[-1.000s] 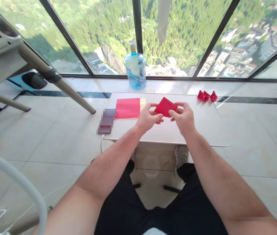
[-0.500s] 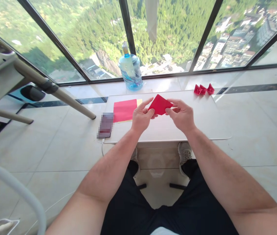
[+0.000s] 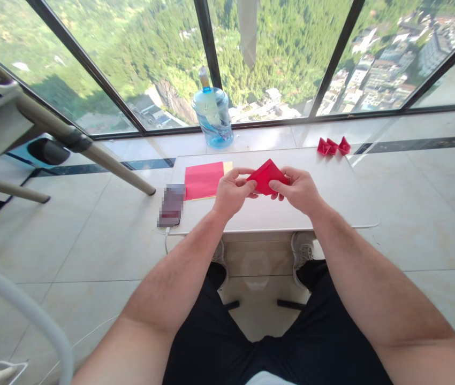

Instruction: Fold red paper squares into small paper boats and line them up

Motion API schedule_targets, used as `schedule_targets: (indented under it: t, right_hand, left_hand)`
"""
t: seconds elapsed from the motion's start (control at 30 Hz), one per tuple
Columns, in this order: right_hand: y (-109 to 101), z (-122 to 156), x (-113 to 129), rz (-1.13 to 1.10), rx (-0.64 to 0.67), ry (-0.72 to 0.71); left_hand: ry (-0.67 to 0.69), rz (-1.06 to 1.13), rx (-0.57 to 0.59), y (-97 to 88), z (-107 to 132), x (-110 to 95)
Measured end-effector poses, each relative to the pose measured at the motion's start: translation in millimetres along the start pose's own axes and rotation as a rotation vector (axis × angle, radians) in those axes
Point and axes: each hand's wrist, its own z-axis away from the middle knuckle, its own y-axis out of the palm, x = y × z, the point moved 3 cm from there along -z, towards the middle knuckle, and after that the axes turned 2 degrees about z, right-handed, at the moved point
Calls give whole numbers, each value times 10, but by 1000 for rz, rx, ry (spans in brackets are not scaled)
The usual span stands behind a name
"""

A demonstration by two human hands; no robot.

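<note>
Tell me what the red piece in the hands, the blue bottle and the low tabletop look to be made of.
Red piece: likely paper with a fairly matte finish, given its thin, straight edges and flat folded faces.
Blue bottle: probably glossy plastic, being see-through with bright highlights.
Tabletop: smooth and pale, perhaps laminate; its core cannot be told from here.

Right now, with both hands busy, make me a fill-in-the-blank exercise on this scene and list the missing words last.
1. The left hand and right hand both hold a folded paper piece coloured ____.
2. Near the far right corner of the white rectangular tabletop, the small folded red paper shapes number ____.
3. Beneath the flat red paper sheet, a paler layer peeks out, coloured ____.
Missing words: red; three; yellow.
</note>
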Motion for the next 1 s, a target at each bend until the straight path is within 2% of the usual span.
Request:
schedule_targets:
  t: [0.13,0.43,1.0]
  right_hand:
    - [5,5,-1,12,-35,40]
    - [11,-12,-41,-111,-14,24]
    - [-1,-1,-48,-179,-5,16]
  left_hand:
    - [-24,4,50,24,30,-27]
    - [-66,55,35,18,21,-6]
    - [-38,72,-97,23,52,-10]
